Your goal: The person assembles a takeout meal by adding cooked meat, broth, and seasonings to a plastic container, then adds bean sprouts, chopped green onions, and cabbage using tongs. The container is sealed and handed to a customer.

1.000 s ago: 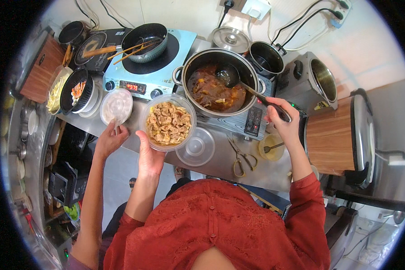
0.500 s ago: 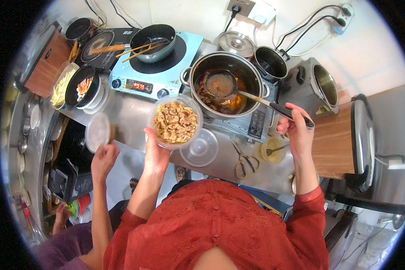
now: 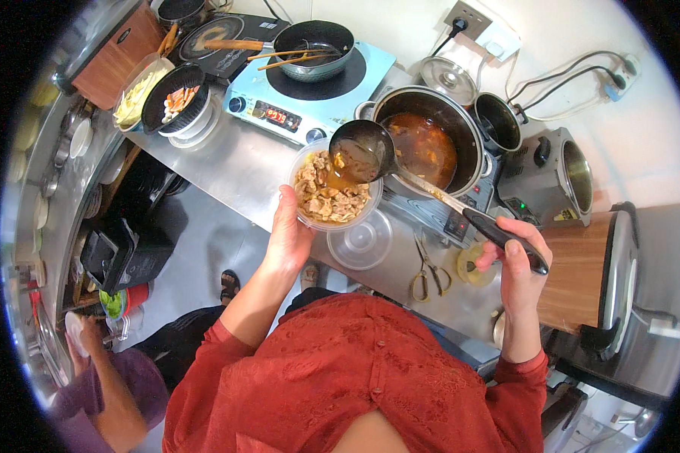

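Left hand [image 3: 291, 238] grasps clear plastic bowl [image 3: 299, 160] of meat pieces [image 3: 329, 205] | right hand [image 3: 518, 260] grips ladle [image 3: 440, 193] by black handle [image 3: 499, 231], scoop [image 3: 387, 152] tipped over bowl, beyond left hand | stockpot [image 3: 461, 124] of broth [image 3: 423, 143]: beyond and between hands | translucent lid [image 3: 360, 241], scissors [image 3: 431, 272]: on tabletop [image 3: 242, 177], between hands

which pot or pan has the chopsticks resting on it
The pan on the blue cooker: chopsticks cross its rim, while the broth pot and small pot beside it have none.
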Available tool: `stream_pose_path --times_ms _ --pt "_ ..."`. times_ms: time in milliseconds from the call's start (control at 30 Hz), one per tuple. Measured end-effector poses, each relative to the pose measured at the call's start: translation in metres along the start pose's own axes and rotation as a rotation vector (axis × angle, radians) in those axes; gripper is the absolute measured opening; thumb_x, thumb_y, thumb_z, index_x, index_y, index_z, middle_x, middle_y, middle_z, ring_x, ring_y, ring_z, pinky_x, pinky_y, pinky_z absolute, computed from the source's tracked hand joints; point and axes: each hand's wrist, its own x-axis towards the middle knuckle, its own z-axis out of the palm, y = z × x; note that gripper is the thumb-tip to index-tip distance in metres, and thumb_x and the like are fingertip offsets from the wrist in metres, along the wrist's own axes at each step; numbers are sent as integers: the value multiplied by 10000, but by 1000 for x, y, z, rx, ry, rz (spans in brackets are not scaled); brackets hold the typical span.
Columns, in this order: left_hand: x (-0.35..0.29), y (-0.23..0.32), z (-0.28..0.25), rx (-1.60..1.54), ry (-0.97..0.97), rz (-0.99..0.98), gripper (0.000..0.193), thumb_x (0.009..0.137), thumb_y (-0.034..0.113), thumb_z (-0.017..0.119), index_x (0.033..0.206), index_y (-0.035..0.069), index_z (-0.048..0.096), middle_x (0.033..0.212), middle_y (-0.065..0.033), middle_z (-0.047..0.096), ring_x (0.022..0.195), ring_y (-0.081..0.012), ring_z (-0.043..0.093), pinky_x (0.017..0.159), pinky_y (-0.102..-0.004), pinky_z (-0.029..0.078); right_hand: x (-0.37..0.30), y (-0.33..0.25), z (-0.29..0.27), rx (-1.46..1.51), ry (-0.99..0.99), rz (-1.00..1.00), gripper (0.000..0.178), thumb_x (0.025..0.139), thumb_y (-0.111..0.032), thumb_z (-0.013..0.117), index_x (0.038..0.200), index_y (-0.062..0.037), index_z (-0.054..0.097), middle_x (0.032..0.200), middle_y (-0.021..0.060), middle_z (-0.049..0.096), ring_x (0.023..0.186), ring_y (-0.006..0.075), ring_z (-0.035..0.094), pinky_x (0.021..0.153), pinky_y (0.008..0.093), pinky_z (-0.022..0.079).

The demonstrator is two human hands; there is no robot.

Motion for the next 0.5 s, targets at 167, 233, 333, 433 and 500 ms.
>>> stream_pose_path --times_ms 167,233,333,433,500 --pt "1 2 -2 37 5 25 832 827 644 580 1402 73 395 1387 -73 497 1273 -215 479 1046 -410 399 -5 -1 -2 -36 -79 -81 328 890 -168 640 1132 51 599 835 130 644 670 192 659 611 284 546" --pt "2 2 -3 39 13 27 831 828 647 578 1400 71 398 1382 -74 501 1267 -216 485 1037 -409 407 -6 -1 -3 -63 -102 -105 325 885 -171 649 1122 47 606 829 126 640 670 187 662 609 276 545" --pt "4 1 -4 43 21 36 832 827 652 574 1398 72 402 1373 -75 509 1257 -217 494 1023 -410 417 -8 -2 -6 -132 -135 -165 316 869 -185 668 1083 43 626 820 123 638 664 181 667 604 263 541" --pt "7 -1 -4 51 2 39 831 826 659 569 1395 76 407 1365 -73 517 1250 -215 500 1010 -409 426 -9 -4 -11 -213 -152 -205 310 847 -205 691 1034 38 648 809 121 637 650 176 669 602 259 537" --pt "8 -2 -4 55 -5 43 828 827 662 566 1393 79 411 1361 -70 520 1243 -213 505 1004 -408 431 -9 -4 -14 -247 -158 -225 316 841 -221 697 1020 36 654 802 121 638 641 179 669 597 269 538"
